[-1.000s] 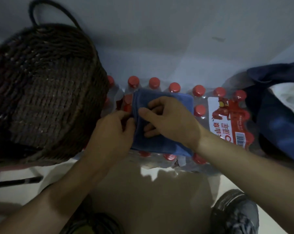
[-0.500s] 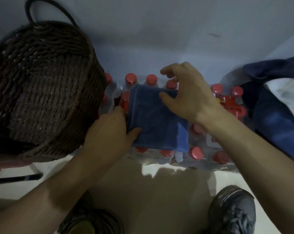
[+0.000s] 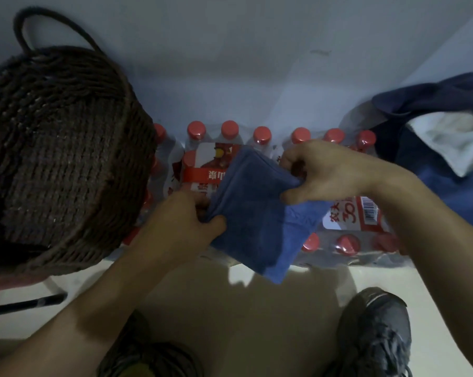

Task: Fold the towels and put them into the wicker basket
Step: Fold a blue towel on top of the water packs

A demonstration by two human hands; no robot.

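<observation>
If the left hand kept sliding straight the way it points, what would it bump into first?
Probably the shrink-wrapped pack of red-capped bottles beyond the blue towel that the left hand already pinches. The wall lies behind that. Depth is hard to judge here.

Both bare forearms are stretched forward from the lower corners. The left hand (image 3: 183,221) is curled, with thumb pressed against the fingers in a pinch. The right hand (image 3: 327,172) is bent down, its fingers (image 3: 289,159) pinched likewise.
</observation>
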